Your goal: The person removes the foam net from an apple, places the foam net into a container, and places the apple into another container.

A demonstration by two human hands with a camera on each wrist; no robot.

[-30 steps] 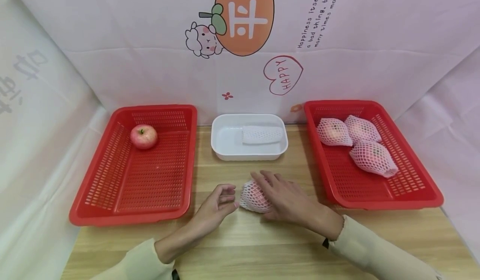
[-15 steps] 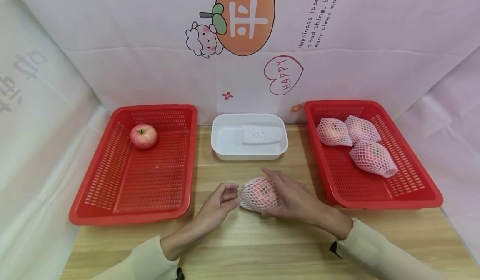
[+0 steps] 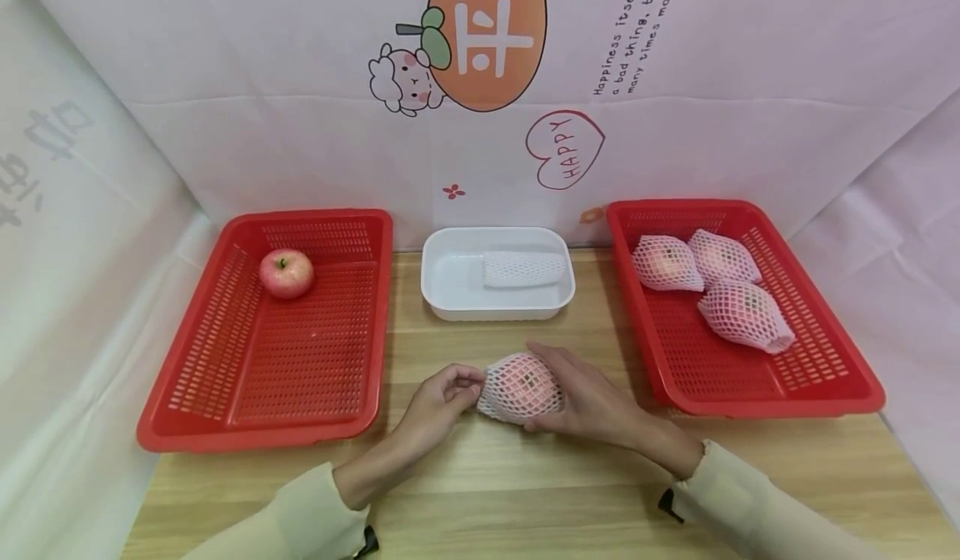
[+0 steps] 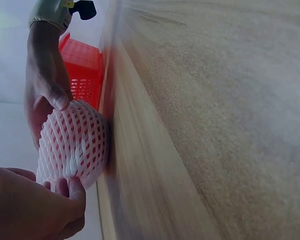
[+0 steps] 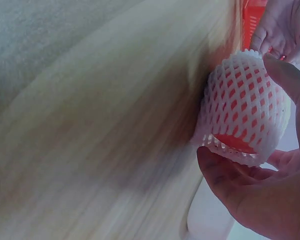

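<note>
Head view | netted apple [image 3: 522, 385] on the table [image 3: 480, 493], before the white tray [image 3: 497, 312] | left hand [image 3: 438, 402] has closed in, now pinching the foam net's [image 4: 72, 142] edge | right hand [image 3: 588, 397], half-curled, grips the opposite end (steadying it, we judge, for net adjustment)

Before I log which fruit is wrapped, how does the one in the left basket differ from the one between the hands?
The bare apple has no wrap; the netted fruit wears a pale foam net. The bare apple sits in the left red basket; the netted fruit is outside it. No hand touches the bare apple; the left hand and right hand hold the netted fruit. Both show reddish colour.
</note>
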